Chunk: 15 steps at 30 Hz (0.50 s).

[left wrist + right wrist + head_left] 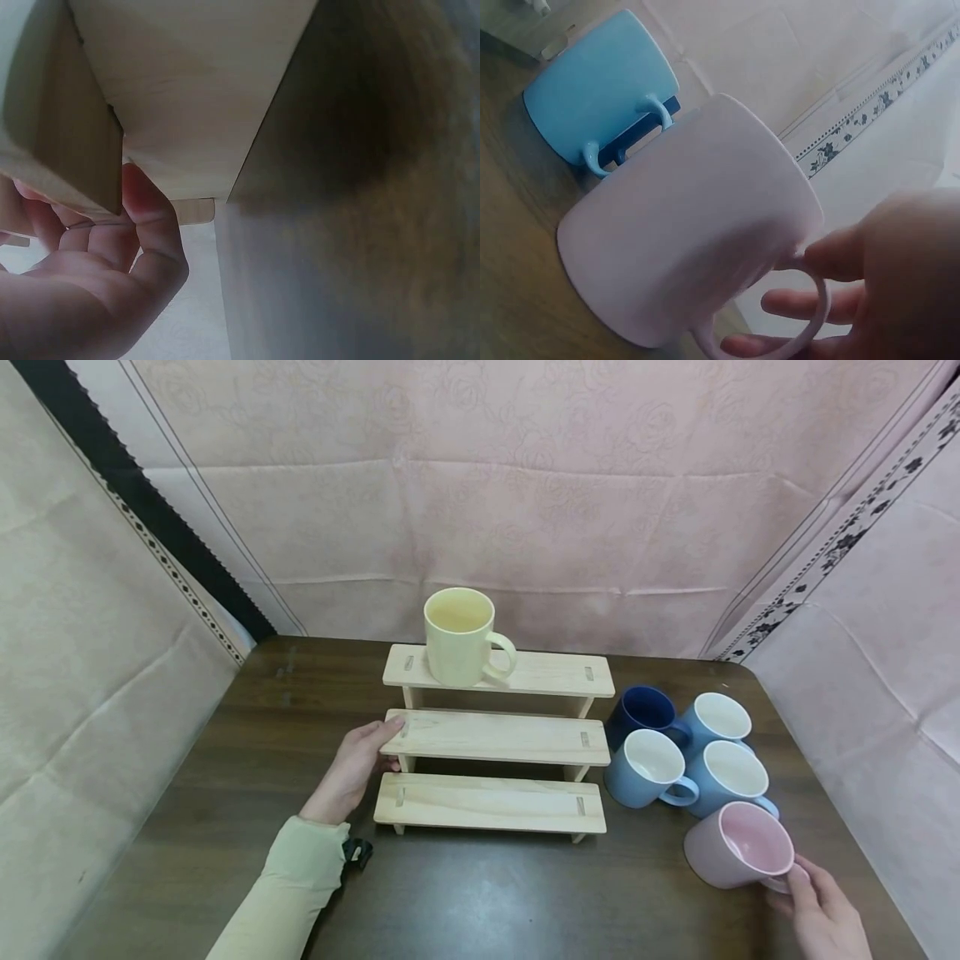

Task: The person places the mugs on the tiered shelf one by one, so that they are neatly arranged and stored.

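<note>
Left hand grips the rack; right hand holds the pink mug by its handle, probably safest. It looks stiff, slick, breakable

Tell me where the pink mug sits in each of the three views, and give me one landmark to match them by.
Head: pink mug at lower right, its handle held by the right hand.
Left wrist: not in this picture.
Right wrist: large, across the middle, with the right hand at its handle.
Shared landmark: the brown tabletop, visible in all three.
</note>
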Available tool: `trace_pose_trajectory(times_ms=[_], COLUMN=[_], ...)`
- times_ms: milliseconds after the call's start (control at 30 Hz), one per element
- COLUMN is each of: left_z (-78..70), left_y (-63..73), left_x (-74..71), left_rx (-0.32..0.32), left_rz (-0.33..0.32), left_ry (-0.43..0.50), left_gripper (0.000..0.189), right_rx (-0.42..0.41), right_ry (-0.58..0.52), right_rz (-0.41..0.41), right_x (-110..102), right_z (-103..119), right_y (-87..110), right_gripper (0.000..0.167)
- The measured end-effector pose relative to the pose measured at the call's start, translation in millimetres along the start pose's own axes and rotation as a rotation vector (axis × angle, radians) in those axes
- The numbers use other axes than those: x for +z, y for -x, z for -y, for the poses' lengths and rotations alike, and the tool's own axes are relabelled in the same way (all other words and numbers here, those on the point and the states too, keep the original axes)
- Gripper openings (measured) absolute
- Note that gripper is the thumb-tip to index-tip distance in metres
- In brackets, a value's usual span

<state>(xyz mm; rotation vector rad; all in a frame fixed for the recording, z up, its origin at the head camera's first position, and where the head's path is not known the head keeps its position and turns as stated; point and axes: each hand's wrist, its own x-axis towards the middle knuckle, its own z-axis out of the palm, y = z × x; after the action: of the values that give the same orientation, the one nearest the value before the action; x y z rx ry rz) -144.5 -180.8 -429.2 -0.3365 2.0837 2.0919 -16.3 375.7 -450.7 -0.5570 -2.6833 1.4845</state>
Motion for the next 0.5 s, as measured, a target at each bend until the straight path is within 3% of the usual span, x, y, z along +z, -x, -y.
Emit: trace_pose_trajectory(times_ms=[133, 233, 500], left_z=[0.0, -0.5, -1.9], left_y=[0.1, 0.7, 1.7], left_x=[0.2, 0.7, 0.9], left_rx=[0.005, 0.007, 0.007], left_rz=[0.0, 0.002, 0.001], left_ry=[0.005, 0.009, 0.008], left_gripper=[0.047, 0.047, 0.045], right_rx=[0.079, 0.125, 0.127], right_ry=[-0.201, -0.218, -0.307], right_rz=[0.012, 0.015, 0.071], right_x=[1.4, 1.7, -0.2], right_z=[-4.6, -1.9, -1.9], right_y=[-2.5, -3.1, -4.5], right_gripper=[0.033, 0.057, 0.057])
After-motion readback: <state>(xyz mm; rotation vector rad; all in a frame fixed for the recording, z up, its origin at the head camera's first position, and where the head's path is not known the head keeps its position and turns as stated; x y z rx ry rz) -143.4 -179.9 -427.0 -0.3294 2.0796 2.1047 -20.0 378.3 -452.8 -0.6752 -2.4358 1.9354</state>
